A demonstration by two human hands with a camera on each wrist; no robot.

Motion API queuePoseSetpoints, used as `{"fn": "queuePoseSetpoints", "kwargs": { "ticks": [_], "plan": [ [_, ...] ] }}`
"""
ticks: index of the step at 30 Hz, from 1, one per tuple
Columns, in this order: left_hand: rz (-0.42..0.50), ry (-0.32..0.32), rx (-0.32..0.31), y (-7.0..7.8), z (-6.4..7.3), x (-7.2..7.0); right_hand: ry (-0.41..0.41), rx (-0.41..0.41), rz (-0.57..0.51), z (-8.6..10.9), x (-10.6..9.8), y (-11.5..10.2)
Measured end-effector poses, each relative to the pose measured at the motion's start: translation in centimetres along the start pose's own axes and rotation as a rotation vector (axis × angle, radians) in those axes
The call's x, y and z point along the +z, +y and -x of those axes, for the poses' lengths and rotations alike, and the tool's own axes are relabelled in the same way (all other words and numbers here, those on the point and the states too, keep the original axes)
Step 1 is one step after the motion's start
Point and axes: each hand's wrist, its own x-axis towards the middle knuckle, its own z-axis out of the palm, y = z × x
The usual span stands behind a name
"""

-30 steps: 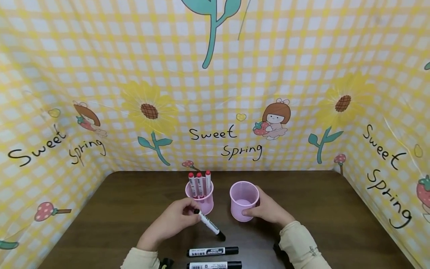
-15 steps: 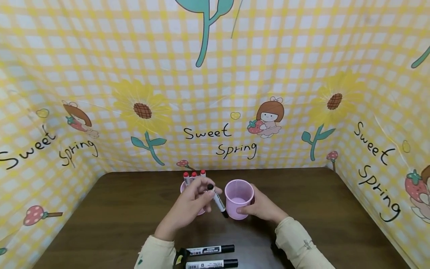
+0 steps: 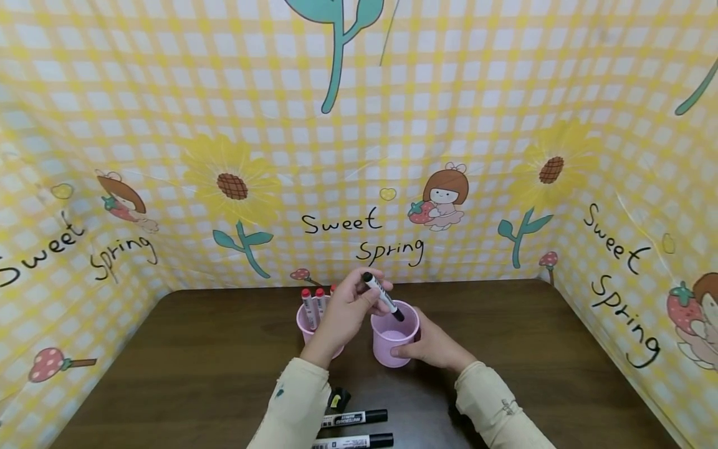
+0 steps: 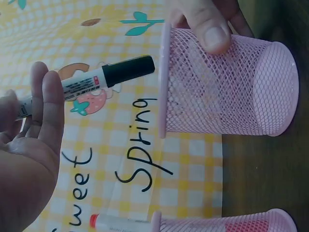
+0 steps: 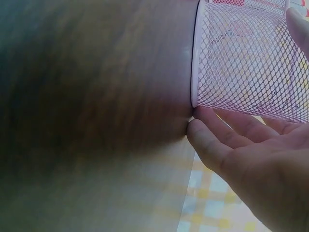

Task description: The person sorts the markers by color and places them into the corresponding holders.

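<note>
Slanting from the pinching left hand [image 3: 348, 312], marker [image 3: 381, 294] just above cup [image 3: 386, 347] gripped by right hand [image 3: 436, 344]

A pink mesh cup [image 3: 386, 352] with a smooth rim is stood upright, its round mouth facing up and its side gripped. Just above the cup's opening, a white-barrelled marker [image 3: 382, 295] with black ends and dark printing is pinched at a slant, its long black cap tilted down toward the cup's mouth.
</note>
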Motion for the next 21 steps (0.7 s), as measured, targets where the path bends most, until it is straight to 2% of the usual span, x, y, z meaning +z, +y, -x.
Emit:
{"fn": "queuePoseSetpoints", "kwargs": {
  "ticks": [5, 8, 11, 15, 18, 21],
  "plan": [
    [-0.075, -0.043, -0.04, -1.4, -1.1, 0.5, -0.001, -0.005, 0.01, -0.1, 0.0, 0.2],
    [-0.151, -0.043, -0.092, -2.4, -1.5, 0.8, -0.002, -0.016, 0.025, -0.1, 0.0, 0.2],
    [-0.325, -0.019, -0.123, -3.2, -1.7, 0.9, -0.009, -0.026, 0.032, -0.1, 0.0, 0.2],
    [-0.533, -0.008, -0.098, -4.1, -2.0, 1.0, -0.01, -0.025, 0.023, -0.1, -0.1, 0.1],
    [-0.576, -0.014, -0.097, -4.5, -2.3, 1.2, -0.007, -0.016, 0.026, -0.1, -0.1, 0.1],
    [-0.608, -0.016, -0.125, -4.7, -2.5, 1.4, -0.009, -0.009, 0.024, 0.0, -0.1, 0.1]
  ]
}}
